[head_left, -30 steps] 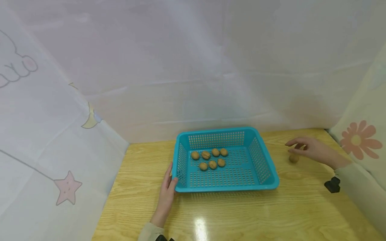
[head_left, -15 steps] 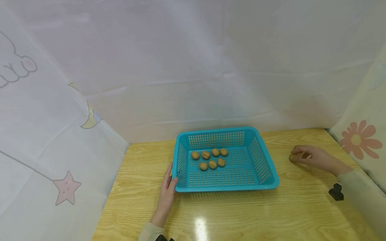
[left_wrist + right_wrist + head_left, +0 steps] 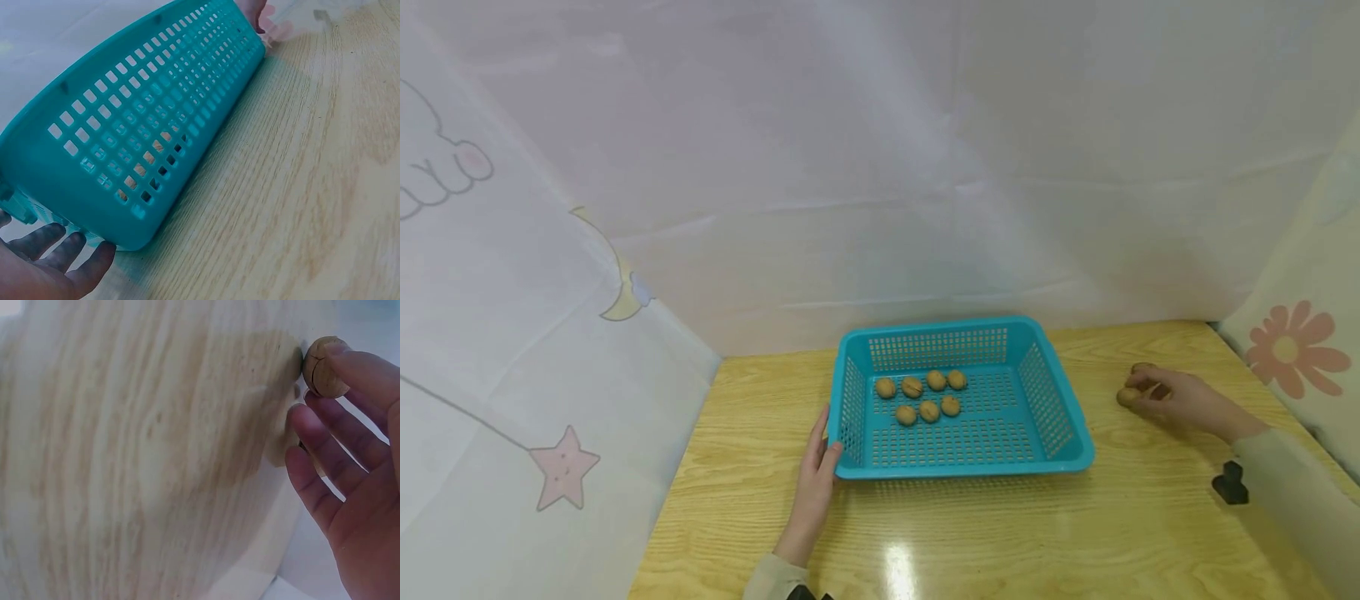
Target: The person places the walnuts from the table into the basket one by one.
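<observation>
A turquoise plastic basket with slotted walls stands on the table, several walnuts lying in two loose rows on its floor. At its left end my left hand holds the basket, thumb at the rim and fingers along the outer wall; in the left wrist view the fingertips meet the lower wall. Off to the right of the basket, my right hand pinches a walnut between thumb and forefinger, close over the tabletop. Just behind those fingers, a second brown walnut shows partly hidden.
The wood-grain table ends at a pale cloth backdrop along the back. Printed cloth walls also rise at both sides, close to the right forearm.
My right hand has come down from above the walnut and taken it between thumb and finger, shifting slightly left lately. The left hand and basket have stayed put.
</observation>
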The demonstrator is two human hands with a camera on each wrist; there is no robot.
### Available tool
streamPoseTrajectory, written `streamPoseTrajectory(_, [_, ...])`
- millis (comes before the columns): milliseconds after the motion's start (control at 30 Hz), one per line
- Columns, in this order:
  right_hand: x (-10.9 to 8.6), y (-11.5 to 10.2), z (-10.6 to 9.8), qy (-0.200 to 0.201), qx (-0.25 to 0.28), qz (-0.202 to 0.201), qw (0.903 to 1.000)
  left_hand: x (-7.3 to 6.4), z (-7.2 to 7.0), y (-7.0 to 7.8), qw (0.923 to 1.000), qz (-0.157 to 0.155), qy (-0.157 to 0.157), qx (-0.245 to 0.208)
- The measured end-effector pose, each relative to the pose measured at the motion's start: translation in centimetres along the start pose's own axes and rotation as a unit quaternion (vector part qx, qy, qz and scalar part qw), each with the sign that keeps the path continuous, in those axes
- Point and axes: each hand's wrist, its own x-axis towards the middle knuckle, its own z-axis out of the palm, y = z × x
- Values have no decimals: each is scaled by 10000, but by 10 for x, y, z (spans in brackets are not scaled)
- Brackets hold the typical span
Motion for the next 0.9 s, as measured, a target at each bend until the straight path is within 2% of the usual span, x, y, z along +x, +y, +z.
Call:
streamPoseTrajectory(367, [5, -24, -14, 307, -136, -125, 9994, -1, 0, 0, 10000, 20, -22, -62])
streamPoseTrajectory(567, [7, -53, -29, 407, 82, -296, 9987, 0, 0, 1, 10000, -17, -25, -45])
streamPoseTrajectory(700, [9, -75, -36, 389, 51, -422, 9983, -1, 0, 2, 10000, -17, -3, -9])
streamPoseTrajectory(900, [16, -103, -41, 513, 1, -865, 9949, -2, -1, 2, 10000, 8, -31, 10])
